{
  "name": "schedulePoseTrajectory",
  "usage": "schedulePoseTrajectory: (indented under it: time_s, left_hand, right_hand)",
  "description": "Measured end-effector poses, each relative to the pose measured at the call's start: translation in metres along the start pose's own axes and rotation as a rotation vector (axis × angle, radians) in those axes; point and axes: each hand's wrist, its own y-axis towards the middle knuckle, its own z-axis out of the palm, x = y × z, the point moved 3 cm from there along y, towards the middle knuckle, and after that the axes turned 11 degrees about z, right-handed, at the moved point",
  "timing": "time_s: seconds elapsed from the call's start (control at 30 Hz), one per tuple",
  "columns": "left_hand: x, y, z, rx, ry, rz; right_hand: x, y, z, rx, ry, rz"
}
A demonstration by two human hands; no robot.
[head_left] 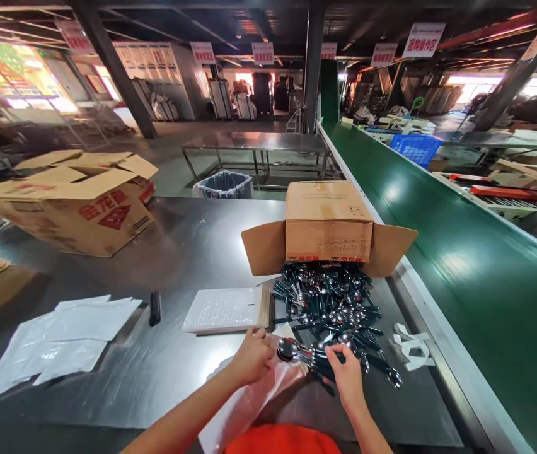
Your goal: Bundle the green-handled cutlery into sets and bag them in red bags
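Note:
My left hand (252,356) grips the mouth of a clear plastic bag (249,403) lying on the steel table (178,252). My right hand (346,375) holds a small bunch of dark-handled spoons (304,354), their bowls at the bag's opening. Just beyond lies a heap of the same spoons (332,302), spilled from a cardboard box (328,221) lying on its side with flaps spread.
A stack of white bubble mailers (225,309) lies left of the heap, a black marker (154,308) beside it, and loose plastic bags (60,337) farther left. A large open carton (70,202) stands at the back left. A green conveyor belt (462,239) runs along the right. Paper strips (413,347) lie near the table's edge.

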Motion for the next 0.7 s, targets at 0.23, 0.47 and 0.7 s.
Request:
schedulePoseTrajectory:
  time_s: [0.23,0.47,0.7]
  left_hand:
    - [-0.008,-0.022,-0.043,-0.114,-0.149,0.016]
    - [-0.039,-0.053,-0.062,-0.185,-0.260,0.112]
    - [-0.080,-0.061,-0.085,-0.274,-0.441,0.201]
  right_hand:
    - [0.045,-0.042,0.007,-0.018,-0.287,-0.813]
    - [0.073,-0.068,0.012,0.090,-0.359,-1.075]
    - [0.101,-0.097,0.043,0.259,-0.579,-1.094]
